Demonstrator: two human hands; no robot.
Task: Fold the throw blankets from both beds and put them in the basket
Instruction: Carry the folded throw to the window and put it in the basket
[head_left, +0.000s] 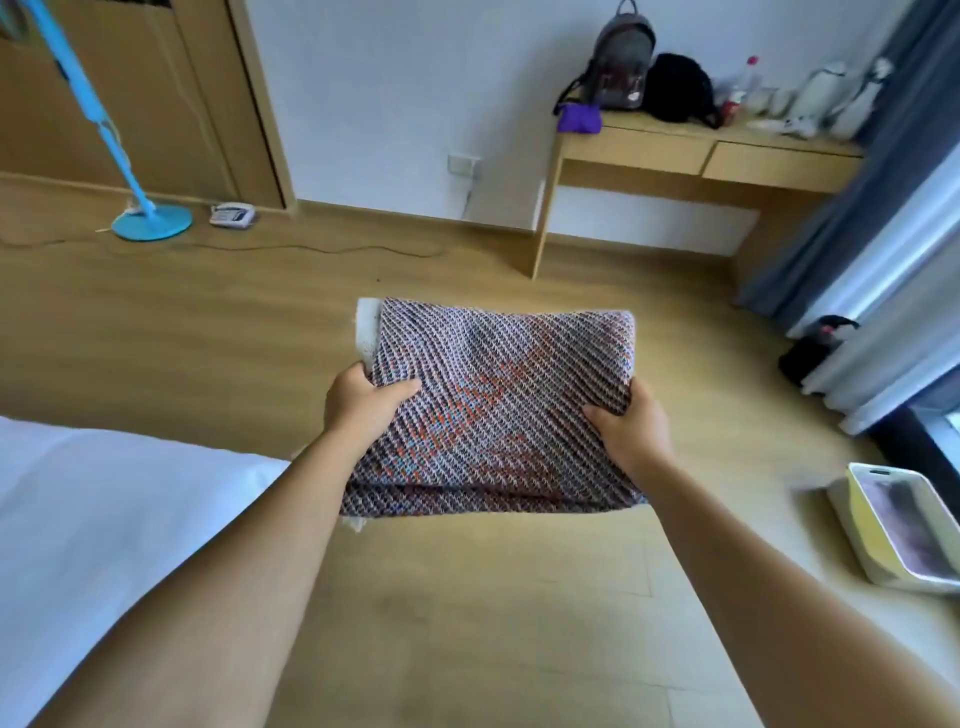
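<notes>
I see the wooden floor (467, 597) filling most of the view, with the white bed (104, 519) taking the lower left corner. Against the far wall stands the light wood desk (675, 150), its top crowded with a grey backpack (621, 57), a black bag (678, 88) beside it and a cluster of small things I can't make out clearly. Grey curtains (852, 208) hang down the right side.

In the middle, held out above the floor, is the folded throw blanket (498, 410), a woven rectangle of purple, white and orange, with a white fringe showing at its far left corner. It touches neither bed nor floor from what I can tell.

At the lower right edge sits the basket (852, 530), white-walled with a yellowish inner side; something patterned seems to lie inside, though it is blurred. The blanket is well apart from it, to its upper left.

My left hand (358, 405) grips the blanket's left edge, thumb lying on top. My right hand (628, 421) grips the right edge the same way, thumb across the weave.

By the far left wall stands a blue floor lamp (150, 218), with a small telephone (232, 214) on the floor just beside its base.
</notes>
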